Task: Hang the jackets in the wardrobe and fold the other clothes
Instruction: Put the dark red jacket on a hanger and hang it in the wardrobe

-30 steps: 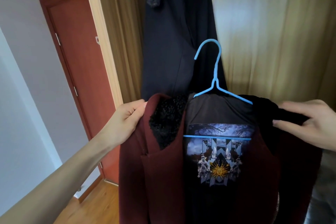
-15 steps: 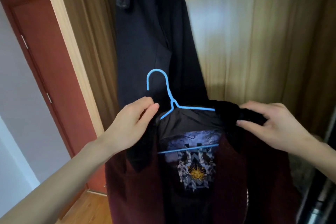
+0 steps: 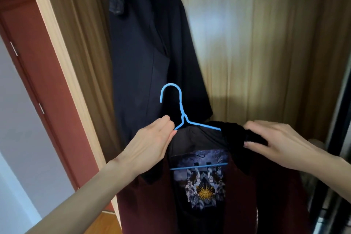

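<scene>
A dark red jacket [image 3: 152, 205] with a black furry collar and a printed lining hangs on a blue wire hanger [image 3: 182, 118], held up in front of the open wardrobe. My left hand [image 3: 152, 142] grips the jacket's left shoulder beside the hanger's neck. At the right shoulder, my right hand [image 3: 275, 144] holds the black collar, fingers curled over it. The hook points up and left, free of any rail. A black coat [image 3: 150, 53] hangs inside the wardrobe just behind.
The wardrobe's wooden back panel [image 3: 256, 53] fills the upper right. Its pale frame post [image 3: 57, 53] runs down the left, with a red-brown door [image 3: 38, 81] beyond. A dark sliding door edge [image 3: 338, 138] stands at the far right. Wood floor [image 3: 106, 224] shows below.
The view shifted so the wardrobe sits more central. My left hand slid from the outer lapel to the shoulder next to the hanger's neck. The jacket stays held up.
</scene>
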